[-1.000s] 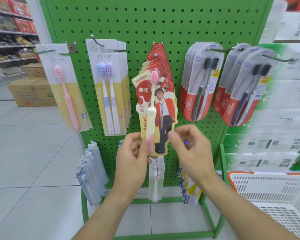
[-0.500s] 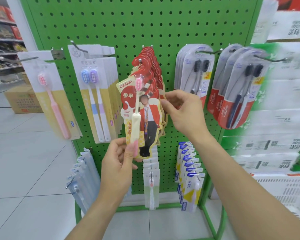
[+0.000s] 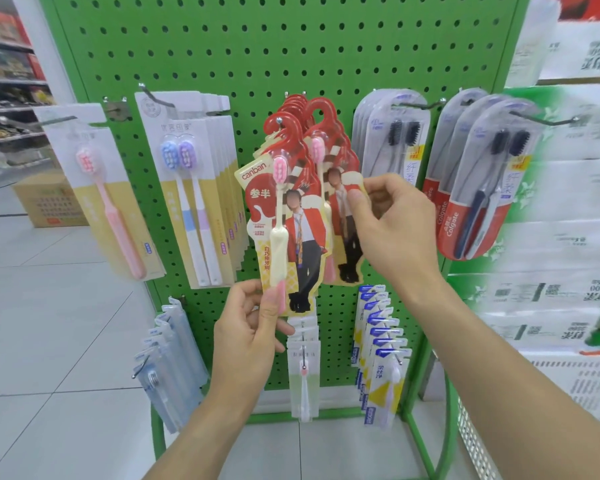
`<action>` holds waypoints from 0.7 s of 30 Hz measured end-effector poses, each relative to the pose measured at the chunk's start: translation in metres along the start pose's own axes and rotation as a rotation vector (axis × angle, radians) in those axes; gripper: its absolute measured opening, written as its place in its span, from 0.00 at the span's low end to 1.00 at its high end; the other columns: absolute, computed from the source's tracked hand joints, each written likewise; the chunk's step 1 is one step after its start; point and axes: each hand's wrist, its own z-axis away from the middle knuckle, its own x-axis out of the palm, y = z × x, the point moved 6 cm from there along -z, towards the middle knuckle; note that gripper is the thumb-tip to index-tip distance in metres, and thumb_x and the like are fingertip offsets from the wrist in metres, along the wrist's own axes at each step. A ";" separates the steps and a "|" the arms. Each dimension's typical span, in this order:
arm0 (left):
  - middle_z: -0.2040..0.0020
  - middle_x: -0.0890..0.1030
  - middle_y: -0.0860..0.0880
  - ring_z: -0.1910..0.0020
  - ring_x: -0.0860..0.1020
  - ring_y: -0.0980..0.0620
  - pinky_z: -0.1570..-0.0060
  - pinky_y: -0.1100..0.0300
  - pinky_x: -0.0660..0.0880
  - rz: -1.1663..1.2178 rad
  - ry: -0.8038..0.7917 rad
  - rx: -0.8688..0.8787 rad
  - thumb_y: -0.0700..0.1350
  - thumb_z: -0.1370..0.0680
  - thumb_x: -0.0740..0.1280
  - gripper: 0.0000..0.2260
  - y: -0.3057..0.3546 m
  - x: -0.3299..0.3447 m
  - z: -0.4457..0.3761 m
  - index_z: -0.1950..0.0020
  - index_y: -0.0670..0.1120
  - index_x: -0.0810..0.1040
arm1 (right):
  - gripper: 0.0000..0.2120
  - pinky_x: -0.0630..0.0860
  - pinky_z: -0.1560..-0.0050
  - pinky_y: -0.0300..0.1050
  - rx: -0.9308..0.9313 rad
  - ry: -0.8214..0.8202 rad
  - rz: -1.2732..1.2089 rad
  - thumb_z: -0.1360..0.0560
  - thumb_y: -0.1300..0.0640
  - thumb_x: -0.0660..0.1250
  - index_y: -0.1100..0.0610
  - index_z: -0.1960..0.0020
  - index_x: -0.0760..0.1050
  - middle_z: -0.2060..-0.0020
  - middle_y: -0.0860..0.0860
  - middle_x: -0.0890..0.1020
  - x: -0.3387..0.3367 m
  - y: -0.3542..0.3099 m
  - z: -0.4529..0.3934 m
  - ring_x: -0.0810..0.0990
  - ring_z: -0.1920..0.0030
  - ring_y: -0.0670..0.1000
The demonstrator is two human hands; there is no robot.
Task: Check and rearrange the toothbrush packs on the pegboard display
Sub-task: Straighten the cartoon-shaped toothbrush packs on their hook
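Setting: a green pegboard display [image 3: 291, 57] in a shop, with toothbrush packs hanging from metal hooks in two rows.
Front pack: a red and cream pack [image 3: 284, 233] printed "canban", holding a pink-headed toothbrush, hangs at the middle of the board, pulled nearer and swung a little left of the packs behind it.
Left hand: the left hand [image 3: 250, 341] pinches the bottom edge of the front pack, thumb on its face and the other fingers curled behind it.
Second pack: a matching pack [image 3: 340, 216] hangs just behind and to the right of the front one, at the head of the red stack.
Right hand: the right hand [image 3: 392, 220] grips the right edge of the second pack, thumb tip on its face, fingers curled round behind.
Neighbours left: a pink toothbrush pack [image 3: 108, 202] and a stack of twin blue and purple brush packs [image 3: 194, 188].
Neighbours right: two stacks of Colgate packs [image 3: 471, 181] with dark bristles.
Lower row: grey-blue packs [image 3: 167, 362] at left, blue and yellow packs [image 3: 378, 351] at right.
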 end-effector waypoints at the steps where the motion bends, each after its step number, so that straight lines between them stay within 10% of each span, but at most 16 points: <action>1: 0.53 0.84 0.53 0.64 0.83 0.46 0.72 0.57 0.78 -0.009 0.001 0.001 0.56 0.22 0.63 0.12 0.000 -0.002 0.000 0.44 0.51 0.75 | 0.03 0.72 0.61 0.31 -0.013 -0.003 0.025 0.21 0.55 0.69 0.50 0.54 0.78 0.65 0.41 0.81 -0.005 -0.001 0.003 0.78 0.64 0.39; 11: 0.66 0.74 0.49 0.70 0.70 0.42 0.70 0.47 0.69 -0.038 0.220 0.183 0.59 0.19 0.58 0.10 0.019 -0.023 0.020 0.49 0.56 0.75 | 0.04 0.72 0.61 0.36 -0.032 -0.011 0.114 0.19 0.54 0.66 0.52 0.53 0.73 0.65 0.43 0.80 -0.053 0.004 0.031 0.77 0.63 0.41; 15: 0.67 0.73 0.45 0.71 0.69 0.42 0.71 0.43 0.69 -0.017 0.028 0.236 0.56 0.21 0.60 0.08 0.028 -0.008 0.038 0.52 0.57 0.76 | 0.06 0.72 0.62 0.52 0.010 -0.044 0.070 0.19 0.52 0.65 0.51 0.54 0.72 0.66 0.48 0.82 -0.072 0.011 0.054 0.76 0.67 0.55; 21: 0.49 0.80 0.57 0.54 0.80 0.51 0.59 0.58 0.77 -0.074 -0.155 0.170 0.60 0.22 0.61 0.12 0.031 0.005 0.060 0.40 0.64 0.76 | 0.10 0.70 0.74 0.45 0.260 -0.338 -0.258 0.24 0.51 0.64 0.57 0.50 0.74 0.71 0.56 0.83 -0.054 0.026 0.102 0.76 0.76 0.52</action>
